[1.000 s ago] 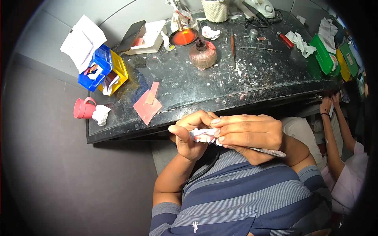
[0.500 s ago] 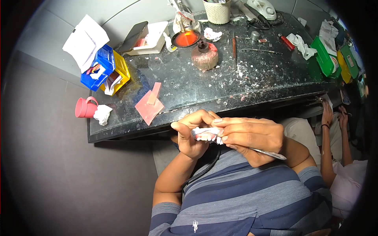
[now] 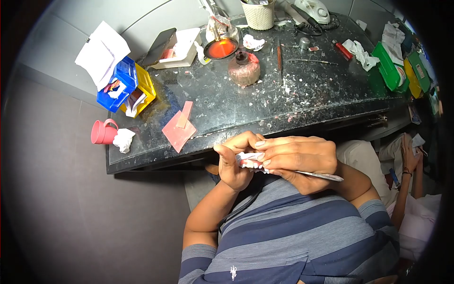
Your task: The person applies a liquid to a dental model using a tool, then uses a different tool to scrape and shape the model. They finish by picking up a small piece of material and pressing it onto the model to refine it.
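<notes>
A dental cast with a row of white teeth in pink wax (image 3: 249,164) sits between my hands, just in front of the bench edge. My left hand (image 3: 235,163) is closed around its left side and back, thumb raised beside it. On the cast's right side rest the fingertips of my right hand (image 3: 302,158). That hand also grips a slim metal tool (image 3: 326,176), whose flat end sticks out to the right under the fingers. Its working tip is hidden behind the fingers and the cast.
On the dark bench (image 3: 213,90) lie pink wax sheets (image 3: 178,131), a glass spirit burner (image 3: 244,71), a red-handled tool (image 3: 279,61) and a white box (image 3: 187,47). A pink mug (image 3: 103,132) lies at the left corner. A co-worker's hands (image 3: 410,154) are at the right.
The cast and my left thumb have shifted slightly right, while my right hand and the tool have tilted a little upward. The co-worker's hands have moved closer together.
</notes>
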`<state>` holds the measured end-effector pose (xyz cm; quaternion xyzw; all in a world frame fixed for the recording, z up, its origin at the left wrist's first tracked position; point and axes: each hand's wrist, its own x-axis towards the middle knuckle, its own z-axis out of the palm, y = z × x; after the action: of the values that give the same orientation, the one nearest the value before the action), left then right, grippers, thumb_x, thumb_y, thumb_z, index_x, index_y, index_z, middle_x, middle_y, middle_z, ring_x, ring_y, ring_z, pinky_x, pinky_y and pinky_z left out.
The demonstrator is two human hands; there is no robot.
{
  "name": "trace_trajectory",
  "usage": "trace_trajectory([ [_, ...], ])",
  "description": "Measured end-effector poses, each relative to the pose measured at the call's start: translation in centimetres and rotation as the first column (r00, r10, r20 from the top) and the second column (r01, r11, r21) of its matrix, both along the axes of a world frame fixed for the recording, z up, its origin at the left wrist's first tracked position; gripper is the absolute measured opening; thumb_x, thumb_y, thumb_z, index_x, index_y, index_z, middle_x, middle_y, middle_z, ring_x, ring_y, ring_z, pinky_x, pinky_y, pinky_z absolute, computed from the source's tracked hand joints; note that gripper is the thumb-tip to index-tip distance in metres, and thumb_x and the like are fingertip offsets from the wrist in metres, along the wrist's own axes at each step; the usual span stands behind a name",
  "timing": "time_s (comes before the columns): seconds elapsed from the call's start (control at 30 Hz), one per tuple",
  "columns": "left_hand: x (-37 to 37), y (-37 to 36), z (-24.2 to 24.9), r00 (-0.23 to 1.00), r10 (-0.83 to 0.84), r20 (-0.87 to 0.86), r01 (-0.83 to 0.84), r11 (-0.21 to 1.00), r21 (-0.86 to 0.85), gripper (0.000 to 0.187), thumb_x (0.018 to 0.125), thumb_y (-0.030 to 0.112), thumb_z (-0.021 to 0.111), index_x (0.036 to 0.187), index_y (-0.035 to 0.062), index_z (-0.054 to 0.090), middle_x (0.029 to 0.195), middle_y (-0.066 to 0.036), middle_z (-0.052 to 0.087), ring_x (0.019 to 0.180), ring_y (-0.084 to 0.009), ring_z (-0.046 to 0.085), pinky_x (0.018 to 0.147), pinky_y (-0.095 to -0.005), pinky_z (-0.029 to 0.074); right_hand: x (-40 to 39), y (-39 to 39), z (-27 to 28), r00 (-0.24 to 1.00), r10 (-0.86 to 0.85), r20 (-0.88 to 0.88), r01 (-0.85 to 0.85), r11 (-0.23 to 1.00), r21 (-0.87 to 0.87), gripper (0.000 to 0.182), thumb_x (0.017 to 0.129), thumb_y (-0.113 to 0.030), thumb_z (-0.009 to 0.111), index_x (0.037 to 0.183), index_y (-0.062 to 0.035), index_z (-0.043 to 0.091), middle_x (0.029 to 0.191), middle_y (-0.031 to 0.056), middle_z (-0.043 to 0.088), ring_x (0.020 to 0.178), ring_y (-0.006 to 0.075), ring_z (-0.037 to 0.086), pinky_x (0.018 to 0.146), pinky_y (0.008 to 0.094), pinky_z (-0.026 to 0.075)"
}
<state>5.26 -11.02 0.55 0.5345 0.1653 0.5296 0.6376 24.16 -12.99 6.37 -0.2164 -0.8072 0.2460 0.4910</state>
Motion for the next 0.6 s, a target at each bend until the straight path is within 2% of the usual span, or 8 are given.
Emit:
trace_trajectory([
  [0.1, 0.00, -0.02, 0.07, 1.000, 0.000, -0.002, 0.000, 1.000, -0.004, 0.091, 0.093, 0.081, 0.011, 0.081, 0.0009, 0.053, 0.075, -0.007, 0.058, 0.066, -0.0109, 0.048, 0.060, -0.0246, 0.037, -0.02, 0.15, -0.22, 1.000, 0.010, -0.006, -0.010, 1.000, 0.002, 0.020, 0.080, 0.002, 0.078, 0.098, 0.0018, 0.071, 0.101, 0.0174, 0.075, 0.105, 0.0362, 0.073, 0.092, 0.0446, 0.060],
  [0.17, -0.18, -0.04, 0.10, 1.000, 0.002, -0.021, -0.002, 1.000, 0.000, 0.091, 0.094, 0.081, 0.012, 0.081, 0.0009, 0.053, 0.075, -0.007, 0.057, 0.066, -0.0109, 0.048, 0.060, -0.0247, 0.037, -0.13, 0.31, -0.40, 1.000, -0.012, -0.001, 0.012, 0.997, 0.076, 0.018, 0.082, 0.000, 0.078, 0.100, 0.0025, 0.073, 0.101, 0.0144, 0.075, 0.097, 0.0313, 0.074, 0.087, 0.0395, 0.061],
  [0.27, -0.23, -0.03, 0.05, 1.000, 0.001, -0.031, -0.001, 1.000, 0.006, 0.091, 0.094, 0.081, 0.012, 0.081, 0.0009, 0.053, 0.075, -0.007, 0.057, 0.066, -0.0110, 0.048, 0.060, -0.0249, 0.037, -0.21, 0.03, -0.26, 1.000, -0.008, 0.002, 0.008, 1.000, 0.012, 0.020, 0.080, 0.002, 0.078, 0.099, 0.0017, 0.072, 0.101, 0.0165, 0.075, 0.105, 0.0359, 0.072, 0.092, 0.0441, 0.060],
  [0.53, -0.09, 0.06, -0.65, 0.999, -0.019, 0.049, 0.020, 0.999, -0.026, 0.089, 0.096, 0.078, 0.012, 0.082, 0.0004, 0.054, 0.077, -0.009, 0.058, 0.068, -0.0121, 0.050, 0.061, -0.0254, 0.038, 0.08, 0.00, -0.27, 0.999, -0.003, 0.037, 0.002, 1.000, 0.020, 0.016, 0.082, 0.002, 0.076, 0.097, 0.0020, 0.071, 0.099, 0.0174, 0.074, 0.106, 0.0362, 0.072, 0.092, 0.0446, 0.060],
  [0.6, -0.04, 0.10, -0.70, 0.992, -0.039, 0.120, 0.046, 0.998, -0.053, 0.089, 0.097, 0.077, 0.012, 0.081, 0.0005, 0.054, 0.079, -0.009, 0.059, 0.069, -0.0126, 0.051, 0.063, -0.0255, 0.040, 0.09, -0.10, -0.24, 1.000, -0.003, 0.029, 0.003, 1.000, 0.012, 0.015, 0.083, 0.002, 0.076, 0.097, 0.0020, 0.071, 0.098, 0.0177, 0.074, 0.106, 0.0363, 0.072, 0.092, 0.0449, 0.060],
])
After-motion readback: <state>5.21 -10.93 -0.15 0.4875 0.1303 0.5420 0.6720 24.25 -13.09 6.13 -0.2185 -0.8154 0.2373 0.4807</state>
